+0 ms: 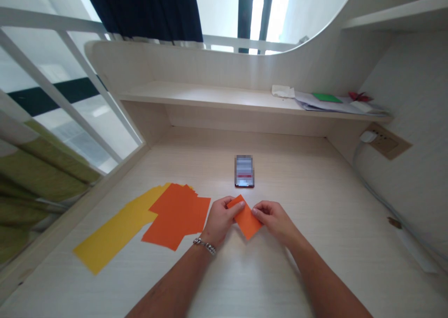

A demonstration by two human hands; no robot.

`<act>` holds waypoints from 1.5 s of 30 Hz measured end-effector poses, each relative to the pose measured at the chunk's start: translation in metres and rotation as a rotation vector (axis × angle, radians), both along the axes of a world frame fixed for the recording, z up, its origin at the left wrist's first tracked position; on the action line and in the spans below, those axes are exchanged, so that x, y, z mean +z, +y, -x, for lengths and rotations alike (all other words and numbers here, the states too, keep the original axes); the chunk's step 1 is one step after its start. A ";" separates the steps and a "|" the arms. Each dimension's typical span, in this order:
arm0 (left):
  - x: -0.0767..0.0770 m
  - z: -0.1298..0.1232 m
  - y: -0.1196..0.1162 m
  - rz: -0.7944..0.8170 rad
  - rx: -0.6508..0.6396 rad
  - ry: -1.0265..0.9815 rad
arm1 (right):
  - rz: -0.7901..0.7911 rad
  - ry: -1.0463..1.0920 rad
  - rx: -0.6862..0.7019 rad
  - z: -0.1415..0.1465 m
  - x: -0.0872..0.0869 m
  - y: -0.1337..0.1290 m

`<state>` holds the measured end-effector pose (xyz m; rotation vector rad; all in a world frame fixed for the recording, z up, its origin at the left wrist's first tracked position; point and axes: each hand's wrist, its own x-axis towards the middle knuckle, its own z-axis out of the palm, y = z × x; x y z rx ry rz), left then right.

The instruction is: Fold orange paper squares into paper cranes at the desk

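Note:
Between both hands is a small rectangular piece of orange paper (248,223), tilted above the desk. My left hand (222,217) pinches its upper left edge, the thumb lying on top. At its right corner my right hand (274,218) grips it between thumb and curled fingers. To the left of my left hand lie overlapping orange paper sheets (178,215), partly on top of yellow paper sheets (108,236). Just beyond my hands a phone (244,171) rests flat with its screen lit and blurred.
The pale desk (315,178) ends at a shelf (210,96) along the back. On that shelf lie a white tissue (283,91), papers, a green piece (326,97) and a red folded shape (360,96). A plugged cable (371,187) runs down the right side; white railings stand left.

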<state>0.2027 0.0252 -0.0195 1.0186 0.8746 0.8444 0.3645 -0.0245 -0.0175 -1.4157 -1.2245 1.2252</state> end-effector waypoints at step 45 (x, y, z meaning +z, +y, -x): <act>0.005 0.009 0.009 -0.070 0.166 0.068 | 0.042 -0.010 -0.083 -0.038 0.010 -0.001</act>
